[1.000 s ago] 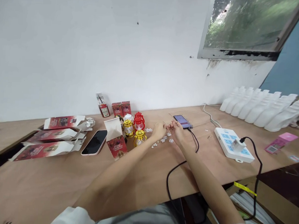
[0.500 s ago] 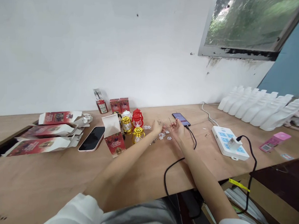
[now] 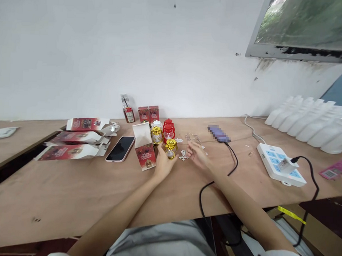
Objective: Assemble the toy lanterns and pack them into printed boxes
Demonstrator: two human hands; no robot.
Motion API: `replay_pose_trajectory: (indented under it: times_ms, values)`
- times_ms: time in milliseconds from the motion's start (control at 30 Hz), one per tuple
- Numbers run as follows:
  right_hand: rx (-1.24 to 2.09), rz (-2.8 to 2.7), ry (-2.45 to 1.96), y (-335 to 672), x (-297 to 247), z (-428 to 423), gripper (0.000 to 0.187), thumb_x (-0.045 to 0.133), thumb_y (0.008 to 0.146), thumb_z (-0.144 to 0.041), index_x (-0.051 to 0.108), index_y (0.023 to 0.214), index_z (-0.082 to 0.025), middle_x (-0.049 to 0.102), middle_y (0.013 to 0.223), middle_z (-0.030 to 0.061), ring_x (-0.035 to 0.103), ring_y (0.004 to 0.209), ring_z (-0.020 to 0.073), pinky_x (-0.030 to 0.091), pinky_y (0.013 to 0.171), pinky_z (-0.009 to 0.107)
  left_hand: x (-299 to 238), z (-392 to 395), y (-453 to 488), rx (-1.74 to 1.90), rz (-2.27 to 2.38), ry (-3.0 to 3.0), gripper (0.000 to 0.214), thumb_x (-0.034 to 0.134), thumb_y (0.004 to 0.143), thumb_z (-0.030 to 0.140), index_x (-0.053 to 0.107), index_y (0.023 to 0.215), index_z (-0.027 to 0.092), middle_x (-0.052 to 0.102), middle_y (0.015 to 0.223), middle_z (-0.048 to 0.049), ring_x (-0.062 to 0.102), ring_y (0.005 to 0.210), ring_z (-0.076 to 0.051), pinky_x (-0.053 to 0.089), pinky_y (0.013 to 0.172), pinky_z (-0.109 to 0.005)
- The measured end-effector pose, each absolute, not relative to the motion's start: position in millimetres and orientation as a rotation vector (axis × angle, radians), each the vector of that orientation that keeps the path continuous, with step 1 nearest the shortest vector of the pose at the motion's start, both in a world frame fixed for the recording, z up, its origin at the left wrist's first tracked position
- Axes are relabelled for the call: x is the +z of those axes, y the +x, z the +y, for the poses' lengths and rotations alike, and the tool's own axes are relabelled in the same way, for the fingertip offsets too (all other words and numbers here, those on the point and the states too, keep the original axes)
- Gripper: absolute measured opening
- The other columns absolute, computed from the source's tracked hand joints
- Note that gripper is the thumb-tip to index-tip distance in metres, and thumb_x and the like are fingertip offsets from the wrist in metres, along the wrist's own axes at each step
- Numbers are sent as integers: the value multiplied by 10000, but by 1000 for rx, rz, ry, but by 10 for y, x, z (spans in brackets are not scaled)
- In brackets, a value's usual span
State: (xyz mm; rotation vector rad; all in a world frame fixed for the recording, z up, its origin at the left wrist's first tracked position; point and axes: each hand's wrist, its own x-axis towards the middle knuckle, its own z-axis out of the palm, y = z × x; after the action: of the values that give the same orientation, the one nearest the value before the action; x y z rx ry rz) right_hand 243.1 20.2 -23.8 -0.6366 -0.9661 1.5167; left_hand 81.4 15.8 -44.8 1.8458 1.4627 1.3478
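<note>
My left hand (image 3: 164, 162) curls around the base of a small gold lantern (image 3: 171, 148) on the wooden table (image 3: 72, 191), fingers touching it. My right hand (image 3: 197, 155) lies beside it with fingers spread, just right of several small white pieces (image 3: 183, 155). Behind stand another gold lantern (image 3: 156, 135), a red lantern (image 3: 168, 130) and a white one (image 3: 156, 123). An open red box (image 3: 144, 151) stands left of my left hand.
Flattened red boxes (image 3: 74, 143) lie at the left, a black phone (image 3: 120, 148) beside them. A second phone (image 3: 218, 133) with a black cable (image 3: 232, 161) lies right, then a white power strip (image 3: 279, 169). White bottles (image 3: 309, 124) line the back right. Small red boxes (image 3: 149, 114) stand by the wall.
Both hands drew back from the white pieces; my left hand moved left and closed around the gold lantern. My right hand opened flat. The camera view swung to the left.
</note>
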Motion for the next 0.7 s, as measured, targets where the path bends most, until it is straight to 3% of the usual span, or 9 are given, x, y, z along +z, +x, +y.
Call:
replay_pose_trajectory:
  times_ms: [133, 333, 467, 567, 700]
  values:
    - [1541, -1196, -675, 2297, -229, 50, 255, 691, 726, -370, 537, 672, -174, 574, 670, -46, 455, 462, 40, 370, 445, 176, -485, 218, 747, 1186, 1523, 1684, 478, 680, 702, 309, 433, 1090, 181, 608, 1118, -140, 574, 1072, -292, 435, 890, -389]
    - [1581, -1467, -855, 2160, -334, -36, 280, 665, 714, -427, 549, 670, -176, 567, 652, -38, 555, 513, 89, 459, 523, 233, -525, 70, 423, 1221, 1430, 1779, 379, 681, 668, 342, 480, 952, 192, 623, 996, -58, 595, 929, -223, 440, 829, -329]
    - [1089, -1866, -1037, 2135, -383, -60, 255, 589, 795, -415, 597, 700, -178, 596, 652, -3, 576, 603, 136, 472, 643, 305, -498, -26, 156, 1220, 1373, 1700, 409, 683, 653, 400, 494, 948, 188, 616, 980, -38, 582, 932, -211, 432, 844, -323]
    - [692, -2041, -1065, 2140, -388, -92, 219, 589, 813, -395, 636, 888, -195, 642, 903, 55, 582, 861, 188, 454, 812, 366, -452, -56, -12, 1200, 1246, 1609, 479, 703, 632, 418, 506, 1013, 204, 620, 1039, -29, 569, 1009, -213, 419, 900, -323]
    - [564, -2251, -1052, 2093, -435, -143, 668, 684, 710, -493, 461, 1268, -202, 536, 1244, 127, 473, 1158, 272, 380, 967, 459, -449, -30, -118, 1261, 1225, 1371, 447, 700, 618, 446, 528, 949, 199, 622, 969, -17, 580, 966, -197, 448, 848, -298]
